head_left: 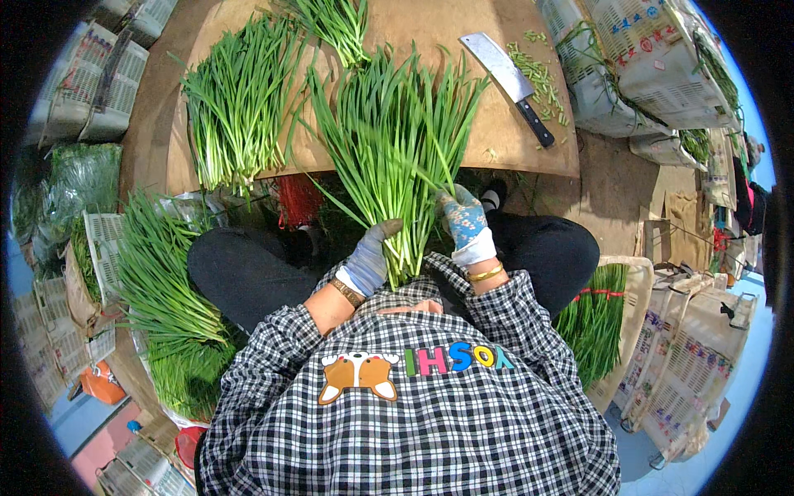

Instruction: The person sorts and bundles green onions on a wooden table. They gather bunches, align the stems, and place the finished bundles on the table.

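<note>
My left hand (367, 257), in a grey-blue glove, grips a large bunch of Chinese chives (397, 142) near its pale stem ends, above my lap. The leaves fan out away from me over the near edge of the wooden table (521, 162). At the right side of the same bunch is my right hand (462, 220), in a blue flowered glove; a few blurred leaves run to its fingers, which seem pinched on them. On the table lie another pile of chives (239, 111) at left, a smaller one (338, 31) at the far side, and a cleaver (499, 68) at right.
Cut stem pieces (539, 80) are scattered beside the cleaver. Loose chives (180, 279) are heaped at my left. On my right, a crate (639, 279) holds chives tied with red bands (598, 292). White plastic crates (660, 68) stand around, and a person is partly visible at the far right.
</note>
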`<state>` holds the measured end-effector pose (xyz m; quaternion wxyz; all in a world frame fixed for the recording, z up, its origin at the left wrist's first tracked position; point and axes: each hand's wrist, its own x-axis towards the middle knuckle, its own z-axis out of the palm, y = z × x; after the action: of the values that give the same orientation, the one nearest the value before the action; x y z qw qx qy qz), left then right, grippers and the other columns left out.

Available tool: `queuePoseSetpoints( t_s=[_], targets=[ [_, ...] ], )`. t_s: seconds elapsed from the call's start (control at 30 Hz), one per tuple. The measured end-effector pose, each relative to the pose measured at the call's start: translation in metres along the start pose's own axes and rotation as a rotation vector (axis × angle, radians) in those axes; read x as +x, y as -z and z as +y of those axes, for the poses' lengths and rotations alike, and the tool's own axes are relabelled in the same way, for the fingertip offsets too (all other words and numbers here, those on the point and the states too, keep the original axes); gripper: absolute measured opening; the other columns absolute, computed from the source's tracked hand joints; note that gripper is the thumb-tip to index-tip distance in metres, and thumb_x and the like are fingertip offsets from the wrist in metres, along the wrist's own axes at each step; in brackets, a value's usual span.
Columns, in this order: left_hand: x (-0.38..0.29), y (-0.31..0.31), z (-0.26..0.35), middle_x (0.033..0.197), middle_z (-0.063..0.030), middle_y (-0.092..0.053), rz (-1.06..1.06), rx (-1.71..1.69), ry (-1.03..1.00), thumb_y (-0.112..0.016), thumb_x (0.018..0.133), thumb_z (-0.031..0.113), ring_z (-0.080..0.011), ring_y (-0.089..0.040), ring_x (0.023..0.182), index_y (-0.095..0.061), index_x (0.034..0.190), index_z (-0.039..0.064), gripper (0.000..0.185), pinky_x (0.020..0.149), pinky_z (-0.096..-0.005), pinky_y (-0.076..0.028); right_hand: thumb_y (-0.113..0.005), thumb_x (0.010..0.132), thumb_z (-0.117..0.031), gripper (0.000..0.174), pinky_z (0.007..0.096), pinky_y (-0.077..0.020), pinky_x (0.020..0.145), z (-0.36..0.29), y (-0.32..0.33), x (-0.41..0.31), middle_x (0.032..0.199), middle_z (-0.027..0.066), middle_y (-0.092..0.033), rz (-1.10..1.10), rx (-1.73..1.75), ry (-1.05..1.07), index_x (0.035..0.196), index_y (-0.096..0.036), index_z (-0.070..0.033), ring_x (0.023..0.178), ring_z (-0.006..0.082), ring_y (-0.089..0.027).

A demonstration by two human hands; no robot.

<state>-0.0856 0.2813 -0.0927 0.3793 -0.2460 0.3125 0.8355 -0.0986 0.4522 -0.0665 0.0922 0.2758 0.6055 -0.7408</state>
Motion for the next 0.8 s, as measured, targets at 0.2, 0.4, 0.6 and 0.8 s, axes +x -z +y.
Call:
queuePoseSetpoints(
  t_s=[0.2, 0.4, 0.6, 0.8],
  targets=[
    [-0.006, -0.007, 0.001, 0.097, -0.0159, -0.062, -0.072, -0.112, 0.045, -0.045, 0.083, 0.021, -0.0279, -0.062, 0.083, -0.052, 0.109, 0.0, 0.034, 0.077, -0.0412, -0.051, -0.057, 0.084, -0.014, 0.023, 0.0185, -0.0371, 0.052, -0.023, -0.006, -0.011, 0.075, 0.0016, -0.058, 0.038, 0.101, 0.015, 0.103, -0.058, -0.002, 0.06, 0.0064, -0.047],
    [-0.011, -0.015, 0.003, 0.095, -0.0159, -0.062, -0.066, -0.215, 0.09, -0.049, 0.082, 0.018, -0.0266, -0.062, 0.081, -0.054, 0.107, -0.001, 0.032, 0.073, -0.0382, -0.052, -0.06, 0.081, -0.015, 0.021, 0.0243, -0.0428, 0.065, -0.037, -0.009, 0.001, 0.085, 0.0052, -0.063, -0.021, -0.07, 0.178, 0.097, -0.059, -0.001, 0.073, 0.0109, -0.055],
    [-0.007, -0.005, 0.001, 0.095, -0.015, -0.061, -0.177, -0.114, 0.087, -0.053, 0.08, 0.02, -0.0274, -0.061, 0.081, -0.053, 0.107, 0.0, 0.034, 0.073, -0.0408, -0.052, -0.057, 0.08, -0.021, 0.031, 0.0339, -0.0431, 0.081, -0.087, -0.005, 0.084, 0.102, 0.0162, -0.059, 0.072, -0.978, 0.968, 0.104, -0.055, -0.003, 0.094, 0.0288, -0.056],
    [0.004, 0.017, -0.008, 0.087, -0.0114, -0.062, -0.14, 0.042, 0.066, -0.06, 0.078, 0.021, -0.0244, -0.062, 0.072, -0.052, 0.105, -0.001, 0.036, 0.065, -0.0383, -0.053, -0.052, 0.078, -0.036, 0.036, 0.0408, -0.0447, 0.08, -0.101, -0.049, 0.138, 0.101, 0.0181, -0.06, 0.131, -1.136, 0.413, 0.093, -0.063, -0.005, 0.095, 0.0343, -0.056]
  ],
)
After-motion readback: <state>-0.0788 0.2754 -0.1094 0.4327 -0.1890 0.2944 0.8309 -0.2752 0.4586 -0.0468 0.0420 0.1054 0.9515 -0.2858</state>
